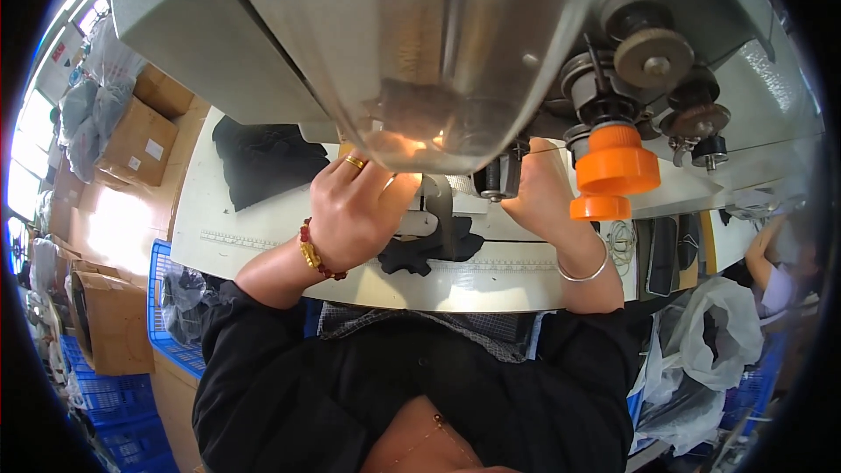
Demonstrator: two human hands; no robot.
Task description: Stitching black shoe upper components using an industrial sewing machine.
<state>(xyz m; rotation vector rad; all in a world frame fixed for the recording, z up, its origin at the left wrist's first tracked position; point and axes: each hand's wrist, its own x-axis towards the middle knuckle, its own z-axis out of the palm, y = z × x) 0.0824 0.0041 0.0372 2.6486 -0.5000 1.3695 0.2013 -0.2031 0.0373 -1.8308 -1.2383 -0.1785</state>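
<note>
A grey sewing machine (289,26) fills the top of the view, with a clear curved shield over its lit needle area. My left hand (355,210) is bent beside that area, fingers curled together and their tips hidden behind the shield. My right hand (536,197) reaches past the other side of the machine head, its fingers mostly hidden by it. Between my hands, nearer to me, a small black fabric piece (429,252) lies on the white table (517,293). A larger black fabric piece (267,162) rests left of my left hand.
Orange knobs (618,162) and metal thread tensioners hang at the right of the machine. A ruler scale (499,265) runs along the table's near edge. Blue crates (162,307) and cardboard boxes (140,142) stand at left. Plastic bags (710,333) and another person's arm (760,254) appear at right.
</note>
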